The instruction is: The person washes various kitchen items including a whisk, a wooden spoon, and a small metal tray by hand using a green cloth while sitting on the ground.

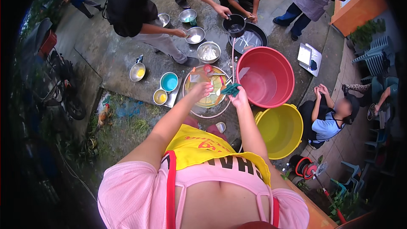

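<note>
My right hand (239, 98) grips a dark green scrubbing mesh or cloth (231, 90) over the right side of a round basin (206, 114). My left hand (202, 90) hangs over the same basin with its fingers apart, holding nothing that I can see. Water, spatulas or similar utensils and a red-rimmed round item (207, 68) are in the basin. A large red tub (291, 70) with some water stands to its right, touching or close to it. Below that is a yellow tub (300, 133) with water.
Steel bowls (209, 52) stand beyond the basin. A teal-filled bowl (169, 81) and a small bowl (160, 97) sit on a metal tray at left. A standing person (130, 9) holds a black pot (234, 25) over a dark basin; another person crouches there. A seated person (327, 117) is at right.
</note>
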Demonstrator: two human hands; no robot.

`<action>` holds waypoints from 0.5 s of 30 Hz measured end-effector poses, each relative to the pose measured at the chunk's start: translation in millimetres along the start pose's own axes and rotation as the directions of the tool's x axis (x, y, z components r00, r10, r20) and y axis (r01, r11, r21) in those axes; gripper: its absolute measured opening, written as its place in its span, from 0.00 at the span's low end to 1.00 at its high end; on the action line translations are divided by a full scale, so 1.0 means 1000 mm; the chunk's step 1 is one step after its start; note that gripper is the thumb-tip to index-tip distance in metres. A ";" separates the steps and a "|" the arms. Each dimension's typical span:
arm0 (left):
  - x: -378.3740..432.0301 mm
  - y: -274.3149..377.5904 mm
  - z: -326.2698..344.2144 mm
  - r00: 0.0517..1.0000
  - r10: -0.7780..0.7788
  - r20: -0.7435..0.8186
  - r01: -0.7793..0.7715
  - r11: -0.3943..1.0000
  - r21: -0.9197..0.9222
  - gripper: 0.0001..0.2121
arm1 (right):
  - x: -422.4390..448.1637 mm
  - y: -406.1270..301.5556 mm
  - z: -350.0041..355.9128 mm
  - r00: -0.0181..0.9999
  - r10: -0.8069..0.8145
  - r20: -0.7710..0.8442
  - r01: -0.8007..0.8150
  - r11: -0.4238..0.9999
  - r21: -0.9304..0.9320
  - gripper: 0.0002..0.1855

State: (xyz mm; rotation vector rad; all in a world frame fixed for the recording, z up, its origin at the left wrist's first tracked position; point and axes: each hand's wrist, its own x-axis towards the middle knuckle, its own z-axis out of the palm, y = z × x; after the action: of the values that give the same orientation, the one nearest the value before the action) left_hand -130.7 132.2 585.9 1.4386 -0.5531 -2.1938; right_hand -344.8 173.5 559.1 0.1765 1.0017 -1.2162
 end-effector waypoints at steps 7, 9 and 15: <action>0.005 -0.006 0.000 0.999 -0.028 -0.024 0.028 1.000 0.000 0.13 | -0.005 0.003 -0.001 0.999 -0.040 -0.036 0.041 0.999 0.029 0.07; 0.007 -0.009 -0.001 0.999 -0.040 -0.022 0.040 0.999 0.003 0.13 | -0.006 0.005 -0.002 0.997 -0.022 -0.075 0.023 1.000 0.008 0.07; 0.012 -0.012 0.004 0.998 -0.051 -0.032 0.052 0.998 0.027 0.13 | 0.006 0.013 -0.018 0.998 -0.002 -0.068 0.005 0.999 0.037 0.06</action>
State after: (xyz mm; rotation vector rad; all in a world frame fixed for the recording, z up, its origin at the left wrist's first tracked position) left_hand -140.1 135.2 572.2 1.5150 -0.5443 -2.2071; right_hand -343.4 184.8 539.3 0.2464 1.0389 -1.2395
